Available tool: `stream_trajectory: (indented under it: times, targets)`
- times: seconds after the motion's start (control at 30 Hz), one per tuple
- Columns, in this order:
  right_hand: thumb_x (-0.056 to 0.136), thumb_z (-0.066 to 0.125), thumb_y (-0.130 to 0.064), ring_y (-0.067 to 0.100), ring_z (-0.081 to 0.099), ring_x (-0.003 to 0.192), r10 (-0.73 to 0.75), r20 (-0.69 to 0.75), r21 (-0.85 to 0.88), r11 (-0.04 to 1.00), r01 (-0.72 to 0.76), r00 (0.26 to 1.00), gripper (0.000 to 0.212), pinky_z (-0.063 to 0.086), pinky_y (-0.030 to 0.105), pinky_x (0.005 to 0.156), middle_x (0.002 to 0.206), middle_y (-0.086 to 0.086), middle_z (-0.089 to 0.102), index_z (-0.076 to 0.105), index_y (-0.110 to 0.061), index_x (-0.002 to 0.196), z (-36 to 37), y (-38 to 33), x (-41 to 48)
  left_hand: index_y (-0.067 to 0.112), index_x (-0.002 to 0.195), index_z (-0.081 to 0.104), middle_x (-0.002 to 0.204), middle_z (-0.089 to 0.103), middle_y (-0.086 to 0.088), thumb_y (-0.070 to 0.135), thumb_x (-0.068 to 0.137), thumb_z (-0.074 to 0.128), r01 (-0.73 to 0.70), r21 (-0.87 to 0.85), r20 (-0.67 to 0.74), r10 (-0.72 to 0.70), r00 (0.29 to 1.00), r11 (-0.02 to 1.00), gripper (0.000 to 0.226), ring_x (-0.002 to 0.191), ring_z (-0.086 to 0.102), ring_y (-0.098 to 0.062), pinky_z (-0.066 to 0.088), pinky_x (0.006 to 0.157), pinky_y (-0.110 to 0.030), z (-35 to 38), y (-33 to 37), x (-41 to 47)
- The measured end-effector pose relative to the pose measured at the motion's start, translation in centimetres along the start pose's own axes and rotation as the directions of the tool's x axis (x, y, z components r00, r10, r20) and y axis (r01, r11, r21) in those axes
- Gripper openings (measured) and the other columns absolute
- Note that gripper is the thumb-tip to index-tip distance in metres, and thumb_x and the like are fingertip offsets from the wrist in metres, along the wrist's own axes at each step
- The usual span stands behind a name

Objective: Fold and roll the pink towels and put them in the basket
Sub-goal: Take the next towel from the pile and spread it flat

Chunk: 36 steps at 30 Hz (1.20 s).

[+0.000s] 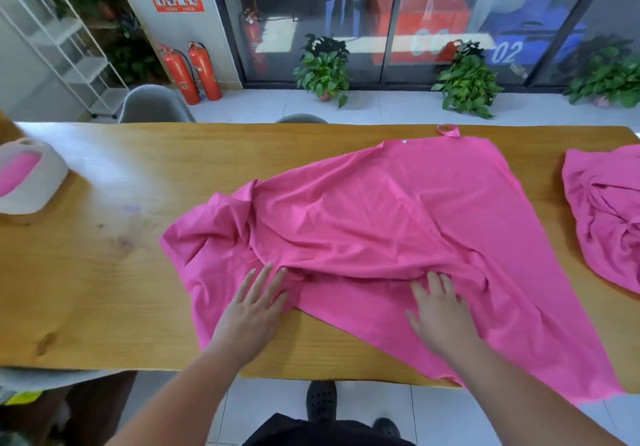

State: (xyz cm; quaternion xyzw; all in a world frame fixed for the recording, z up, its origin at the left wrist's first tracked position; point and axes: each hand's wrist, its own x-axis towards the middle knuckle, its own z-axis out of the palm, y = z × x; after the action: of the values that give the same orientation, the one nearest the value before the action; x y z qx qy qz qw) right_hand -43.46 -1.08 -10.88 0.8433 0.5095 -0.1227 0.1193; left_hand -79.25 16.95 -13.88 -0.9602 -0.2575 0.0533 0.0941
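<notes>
Plainly not yet folded, the pink towel [398, 220] lies askew on the wooden bench [86, 289]. It is thin and smooth, rumpled into ridges toward its left corner, with one corner hanging off the near edge. The left hand [252, 310] and right hand [440, 310] rest flat on it, fingers [258, 279] straight and spread, gripping nothing. Smoothing outward from the middle ridge should square it for folding. A second towel [606, 220] sits crumpled at right. The pale basket [52, 182], already holding pink cloth, stands far left.

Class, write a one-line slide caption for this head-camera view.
Left hand and right hand press flat on a rumpled pink towel on the wooden table; basket sits at left.
</notes>
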Motion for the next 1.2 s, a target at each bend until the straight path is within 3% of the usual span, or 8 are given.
stream_trajectory:
  times: [0.17,0.33,0.47,0.63,0.73,0.87,1.0,1.2]
  targets:
    - [0.085,0.049,-0.086,0.042,0.016,0.154,-0.029,0.167,0.057,0.998,0.019,0.986,0.101,0.043,0.06,0.114,0.168,0.01,0.012,0.007,-0.041,0.165,1.0,-1.5,0.1,0.025,0.162,0.041,0.176,0.002,-0.019,0.027,0.093,0.063,0.223,0.056,0.091,-0.228,0.97,0.973,0.072,0.161,0.0,-0.048,0.013,0.126,-0.07,-0.2,-3.4,-1.7]
    - [0.082,0.062,-0.083,0.044,0.023,0.152,-0.048,0.221,-0.002,0.999,0.049,0.974,0.112,0.036,0.057,0.122,0.167,0.01,0.022,0.006,-0.037,0.167,0.0,0.7,1.8,0.023,0.14,0.069,0.161,0.044,-0.024,0.023,0.068,0.096,0.35,0.033,0.092,-0.351,0.932,0.936,0.077,0.147,0.041,-0.053,0.015,0.125,-0.071,-0.9,-9.1,-0.4]
    - [0.079,0.074,-0.071,0.039,0.028,0.15,-0.069,0.211,-0.079,0.993,0.088,0.975,0.118,0.043,0.055,0.115,0.166,0.007,0.026,0.001,-0.039,0.167,-1.1,1.4,2.8,0.02,0.14,0.068,0.154,0.052,-0.023,0.013,0.09,0.054,0.434,0.071,-0.138,-0.422,0.896,0.898,0.052,0.14,0.049,-0.049,-0.006,0.127,-0.059,-5.1,-13.6,3.8]
    - [0.101,0.045,-0.017,0.034,0.042,0.141,-0.059,0.107,-0.249,0.965,0.084,0.992,0.061,0.052,0.05,0.103,0.153,0.007,0.043,0.033,-0.03,0.16,-4.1,-1.1,3.4,0.022,0.157,0.047,0.167,0.032,-0.02,0.009,0.098,0.056,0.601,-0.014,-0.157,-0.595,0.788,0.799,0.061,0.155,0.025,-0.045,0.008,0.129,-0.06,-8.0,-15.4,6.6]
    - [0.102,0.047,-0.022,0.027,0.051,0.129,-0.196,0.02,-0.217,0.956,0.196,0.98,0.045,0.053,0.046,0.1,0.14,0.002,0.053,0.05,-0.026,0.147,-5.7,-4.7,4.2,0.015,0.151,0.055,0.158,0.043,-0.025,0.005,0.093,0.053,0.548,-0.133,-0.177,-0.564,0.807,0.826,0.059,0.144,0.041,-0.048,0.03,0.12,-0.065,-4.9,-12.2,6.0]
    - [0.101,0.057,-0.049,0.024,0.044,0.136,-0.416,0.129,0.01,0.908,0.418,0.9,0.064,0.05,0.043,0.106,0.152,-0.002,0.042,0.035,-0.037,0.159,-4.6,-9.2,4.4,0.016,0.153,0.054,0.159,0.043,-0.026,0.022,0.094,0.061,0.461,-0.252,-0.05,-0.487,0.872,0.851,0.06,0.141,0.046,-0.049,0.031,0.118,-0.068,0.8,-5.3,2.1]
    - [0.092,0.069,-0.058,0.033,0.03,0.145,-0.365,0.17,-0.038,0.926,0.376,0.915,0.095,0.048,0.047,0.113,0.167,0.005,0.02,0.013,-0.04,0.166,-2.2,-10.8,4.1,0.022,0.165,0.035,0.174,0.021,-0.019,0.034,0.102,0.057,0.435,-0.234,0.006,-0.446,0.895,0.869,0.068,0.161,0.014,-0.042,0.018,0.126,-0.068,4.3,-3.8,-3.0]
    - [0.085,0.08,-0.05,0.034,0.045,0.134,-0.293,0.22,-0.131,0.937,0.325,0.931,0.111,0.054,0.048,0.1,0.155,0.008,0.037,0.005,-0.041,0.167,-3.2,-11.1,5.7,0.032,0.162,0.042,0.176,0.02,-0.009,0.007,0.067,0.075,0.419,-0.11,0.146,-0.402,0.904,0.901,0.103,0.163,0.008,-0.039,0.021,0.125,-0.068,5.0,-12.6,-8.5]
